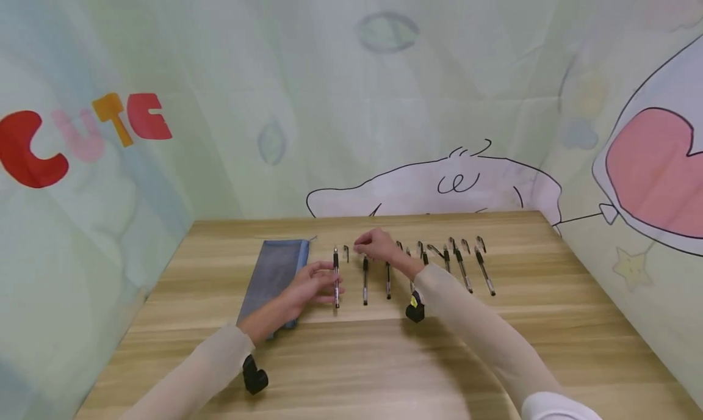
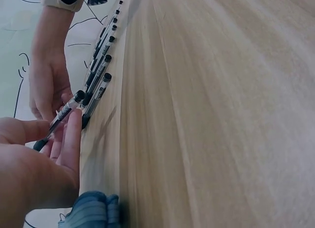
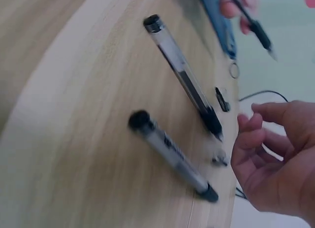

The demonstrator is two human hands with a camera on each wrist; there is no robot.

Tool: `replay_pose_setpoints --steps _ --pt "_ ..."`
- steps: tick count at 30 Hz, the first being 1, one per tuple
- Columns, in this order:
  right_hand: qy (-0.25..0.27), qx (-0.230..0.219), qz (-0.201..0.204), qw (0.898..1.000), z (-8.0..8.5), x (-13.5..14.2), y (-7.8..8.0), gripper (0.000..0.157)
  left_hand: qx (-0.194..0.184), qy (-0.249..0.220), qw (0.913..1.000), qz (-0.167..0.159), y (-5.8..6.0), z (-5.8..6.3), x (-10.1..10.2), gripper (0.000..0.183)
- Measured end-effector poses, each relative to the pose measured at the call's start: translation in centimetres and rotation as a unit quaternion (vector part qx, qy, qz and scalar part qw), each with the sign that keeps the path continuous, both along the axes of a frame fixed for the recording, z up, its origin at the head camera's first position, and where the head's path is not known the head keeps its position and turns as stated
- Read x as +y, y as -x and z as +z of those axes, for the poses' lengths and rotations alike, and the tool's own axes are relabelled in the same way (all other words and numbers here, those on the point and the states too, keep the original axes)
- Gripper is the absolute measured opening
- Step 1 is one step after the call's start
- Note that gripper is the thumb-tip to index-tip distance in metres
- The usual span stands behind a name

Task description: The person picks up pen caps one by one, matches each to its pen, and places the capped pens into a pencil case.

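Note:
My left hand holds a black pen between thumb and fingers. Its tip is bare and points toward the back, as the right wrist view also shows. Just right of that pen lies a small black cap. The right hand hovers over the far ends of the row, fingers loosely bent, with nothing visible between the fingertips. Below it on the table is another pen, with a second cap near the pens in the right wrist view.
A blue-grey zippered pouch lies left of the pens, partly behind the left hand. Several more pens and caps stretch to the right, some hidden by the right forearm. A printed curtain surrounds the wooden table.

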State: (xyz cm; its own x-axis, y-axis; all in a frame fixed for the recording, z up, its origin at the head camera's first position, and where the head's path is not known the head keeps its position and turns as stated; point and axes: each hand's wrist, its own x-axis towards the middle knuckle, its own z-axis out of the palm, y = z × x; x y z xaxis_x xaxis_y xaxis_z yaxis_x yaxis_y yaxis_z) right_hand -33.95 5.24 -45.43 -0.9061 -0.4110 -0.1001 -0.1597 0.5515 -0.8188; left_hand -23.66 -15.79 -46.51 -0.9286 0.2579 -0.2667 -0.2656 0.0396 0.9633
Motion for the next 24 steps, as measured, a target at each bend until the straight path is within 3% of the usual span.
replay_pose_setpoints --steps 5,16,24 --pt "-0.080 0.071 -0.004 0.994 -0.4 -1.9 0.3 0.026 -0.003 -0.003 1.0000 0.009 -0.3 -0.2 0.0 0.042" --pt "-0.126 0.079 -0.028 0.988 -0.9 -3.4 0.8 0.053 0.002 -0.004 0.9999 0.010 -0.6 -0.2 -0.3 0.041" --pt "-0.168 0.092 -0.080 0.978 -0.9 -4.4 0.4 0.021 0.000 -0.008 1.0000 0.002 -0.4 -0.1 -0.1 0.044"
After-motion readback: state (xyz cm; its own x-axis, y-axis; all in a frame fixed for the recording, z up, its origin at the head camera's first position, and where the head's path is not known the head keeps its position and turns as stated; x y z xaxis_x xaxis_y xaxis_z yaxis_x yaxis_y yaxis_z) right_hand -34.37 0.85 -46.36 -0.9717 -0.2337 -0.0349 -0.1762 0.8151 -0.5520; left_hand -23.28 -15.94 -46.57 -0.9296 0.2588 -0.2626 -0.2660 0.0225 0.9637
